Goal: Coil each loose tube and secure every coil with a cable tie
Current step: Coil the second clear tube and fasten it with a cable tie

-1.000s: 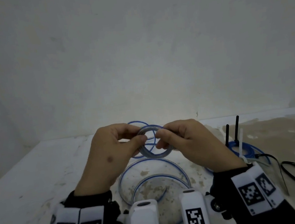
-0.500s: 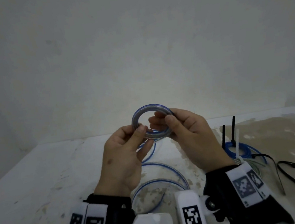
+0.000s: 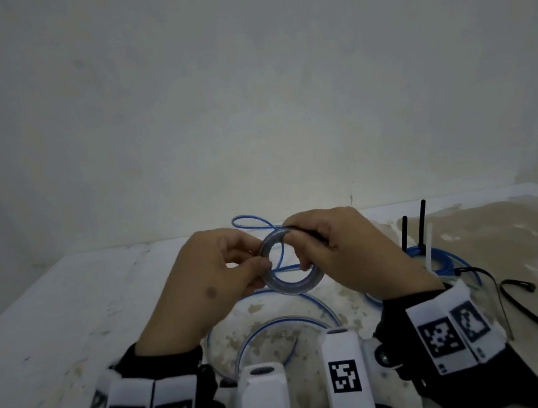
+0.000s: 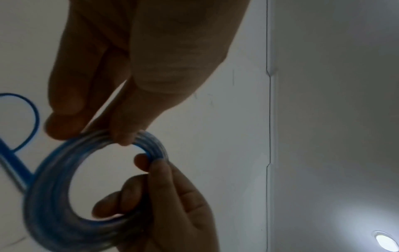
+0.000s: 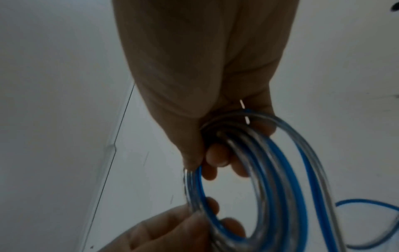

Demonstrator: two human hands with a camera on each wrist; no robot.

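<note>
A small coil of clear tube with a blue stripe (image 3: 289, 288) hangs above the table between both hands. My left hand (image 3: 260, 255) pinches its left side between thumb and fingers. On the upper right, my right hand (image 3: 295, 244) grips the coil with fingers curled through the ring. In the left wrist view the left fingertips (image 4: 121, 136) pinch the coil (image 4: 49, 196) at its top. In the right wrist view the right fingers (image 5: 215, 156) wrap several turns of the coil (image 5: 270, 170). The tube's loose tail (image 3: 266, 308) loops on the table below.
At the right lies a blue coil (image 3: 442, 261) with two black cable ties (image 3: 422, 223) and a white one (image 3: 428, 242) sticking up. A loose black cable tie (image 3: 535, 317) lies further right. The white table (image 3: 57, 328) is stained brown on the right and meets a wall behind.
Half a second ago both hands held the coil higher, in front of the wall. It has come back down over the table, and the right fingers now curl through the ring.
</note>
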